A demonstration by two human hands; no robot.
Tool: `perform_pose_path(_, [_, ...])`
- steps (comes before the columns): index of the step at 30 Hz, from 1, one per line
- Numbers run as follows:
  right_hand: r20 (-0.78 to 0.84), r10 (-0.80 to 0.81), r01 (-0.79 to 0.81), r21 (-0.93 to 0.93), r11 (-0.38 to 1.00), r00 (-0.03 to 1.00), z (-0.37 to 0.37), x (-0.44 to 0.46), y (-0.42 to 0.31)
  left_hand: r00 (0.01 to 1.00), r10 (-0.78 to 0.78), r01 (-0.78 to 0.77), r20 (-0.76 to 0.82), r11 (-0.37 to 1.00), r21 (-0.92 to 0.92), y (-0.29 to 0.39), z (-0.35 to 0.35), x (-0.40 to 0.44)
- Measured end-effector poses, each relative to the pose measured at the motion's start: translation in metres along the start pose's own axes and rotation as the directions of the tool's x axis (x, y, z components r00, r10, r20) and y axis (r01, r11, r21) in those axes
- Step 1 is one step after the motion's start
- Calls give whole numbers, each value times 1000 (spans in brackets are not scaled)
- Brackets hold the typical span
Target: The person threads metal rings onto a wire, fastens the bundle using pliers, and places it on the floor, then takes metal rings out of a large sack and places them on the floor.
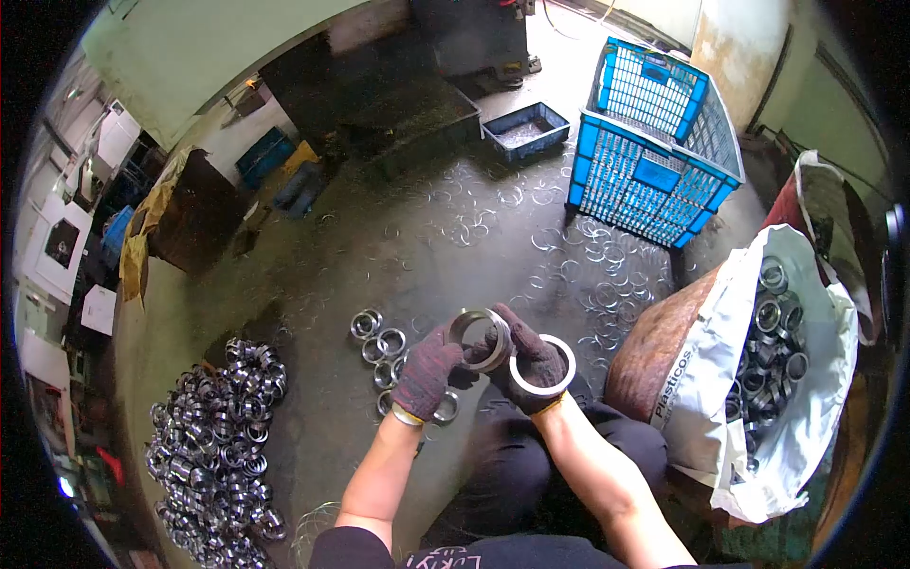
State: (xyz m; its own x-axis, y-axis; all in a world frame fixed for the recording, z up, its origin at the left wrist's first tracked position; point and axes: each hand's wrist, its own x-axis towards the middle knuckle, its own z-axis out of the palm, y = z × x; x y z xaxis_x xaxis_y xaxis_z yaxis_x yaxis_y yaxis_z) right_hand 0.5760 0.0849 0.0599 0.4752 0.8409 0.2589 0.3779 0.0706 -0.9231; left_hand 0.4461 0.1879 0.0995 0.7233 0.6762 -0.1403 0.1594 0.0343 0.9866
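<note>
My left hand [427, 377], in a dark knit glove, grips a wide metal ring [495, 357] by its left side and holds it up in front of me. My right hand [536, 359], gloved too, touches that ring's right side with its fingers. A second metal ring [542, 390] with a bright rim is at my right palm; whether it circles the fingers or rests against them I cannot tell. Below and left of my hands, several similar rings [390, 343] lie on the floor, partly hidden by my left hand.
A large heap of metal rings [213, 446] lies at left. On the right, a white sack [697, 379] holds more rings. A blue crate [654, 175] and a small blue tray [526, 133] stand farther off. Thin metal hoops [607, 256] litter the floor.
</note>
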Motion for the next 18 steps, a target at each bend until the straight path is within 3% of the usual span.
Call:
perform_pose_path(1, [88, 246, -235, 699, 675, 965, 1, 3, -1, 1000, 3, -3, -7, 1000, 2, -2, -1, 1])
perform_pose_path(2, [324, 344, -313, 946, -89, 881, 2, 4, -1, 999, -46, 48, 17, 991, -129, -7, -1, 2])
perform_pose_path(3, [326, 341, -314, 945, -92, 881, 3, 4, -1, 994, -92, 102, 50, 961, -256, -11, -1, 2])
perform_pose_path(7, [350, 252, -362, 932, 0, 902, 3, 2, -1, 988, -4, 39, 155, 973, -226, -18, -11, 0])
perform_pose_path(9, [336, 228, -362, 929, 83, 914, 4, 4, -3, 958, -145, 177, 249, 978, -109, -22, -17, 2])
perform_pose_path(10, [339, 225, -364, 928, 81, 914, 5, 5, -4, 959, -146, 177, 245, 978, -108, -18, -17, 1])
perform_pose_path(12, [365, 241, -426, 857, 289, 899, 5, 7, -8, 971, -43, -23, 236, 962, 272, -7, -14, -2])
perform_pose_path(13, [351, 258, -426, 832, 356, 900, 6, 8, -11, 964, -222, 181, 145, 950, 254, 8, -7, -4])
perform_pose_path(14, [351, 258, -426, 832, 356, 900, 6, 8, -15, 964, -222, 181, 144, 950, 253, 0, -10, -3])
perform_pose_path(15, [331, 275, -429, 722, 542, 903, 5, 8, -22, 981, -77, -20, 180, 876, 482, -18, -14, -1])
perform_pose_path(16, [308, 286, -417, 577, 702, 907, 7, 8, -25, 967, 56, -214, 250, 713, 667, -34, -17, 1])
perform_pose_path(18, [248, 270, -365, 566, 739, 930, 18, 3, -18, 976, 35, -165, 214, 762, 626, -46, -19, 2])
